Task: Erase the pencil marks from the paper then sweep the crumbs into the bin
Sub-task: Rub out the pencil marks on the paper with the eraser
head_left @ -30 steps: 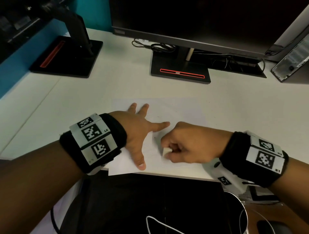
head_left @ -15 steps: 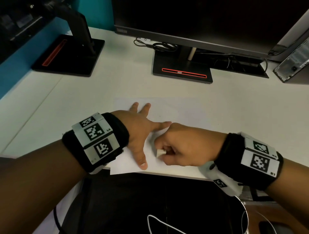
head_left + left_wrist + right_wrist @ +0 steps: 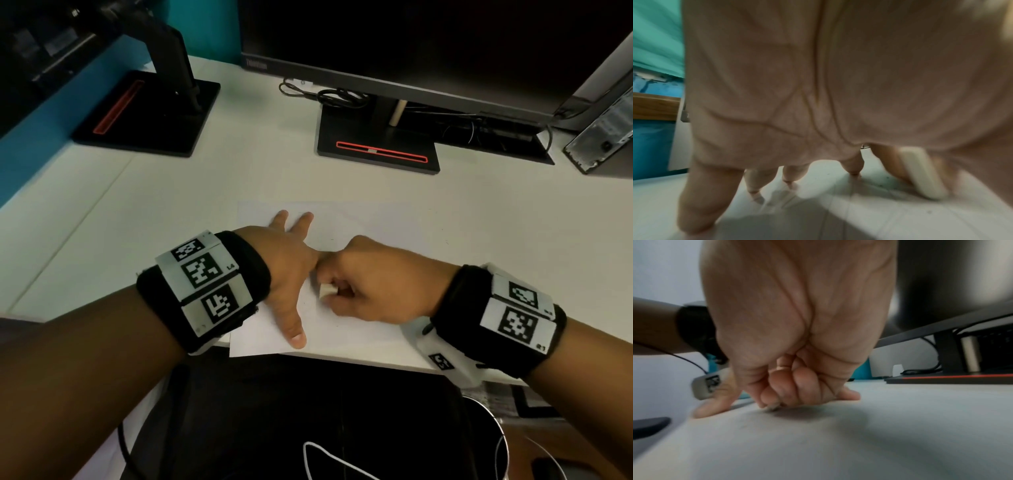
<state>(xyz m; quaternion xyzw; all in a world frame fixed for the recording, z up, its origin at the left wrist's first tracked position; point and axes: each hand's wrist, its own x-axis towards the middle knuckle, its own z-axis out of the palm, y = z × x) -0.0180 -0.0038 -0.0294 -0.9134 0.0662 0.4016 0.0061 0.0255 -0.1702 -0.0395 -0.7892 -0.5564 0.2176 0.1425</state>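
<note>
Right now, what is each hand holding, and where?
The right hand pinches a white eraser by its back end. The left hand holds nothing; it presses flat on the paper.

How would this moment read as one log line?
phase: erasing | left hand: flat on white paper sheet | right hand: grips white block eraser | bin: unseen

My head view is dim yet sharp, bowing at its edges, while both wrist views blur softly over shadowed white desk surface (image 3: pixel 900 443).
</note>
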